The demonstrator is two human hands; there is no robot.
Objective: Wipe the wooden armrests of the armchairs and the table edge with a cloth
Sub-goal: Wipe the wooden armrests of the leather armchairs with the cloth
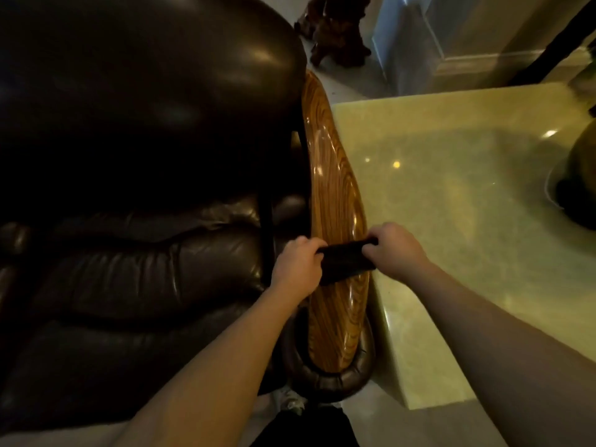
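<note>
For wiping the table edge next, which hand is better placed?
Right, probably. The right hand grips the dark cloth on the side of the wooden armrest that borders the table. The left hand sits on the chair side.

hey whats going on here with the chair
A person is wiping the armchair's wooden armrest. The left hand and the right hand each hold one end of a dark cloth, stretched across the armrest near its front end. The pale table sits right beside it, with no hand or cloth on it.
</note>
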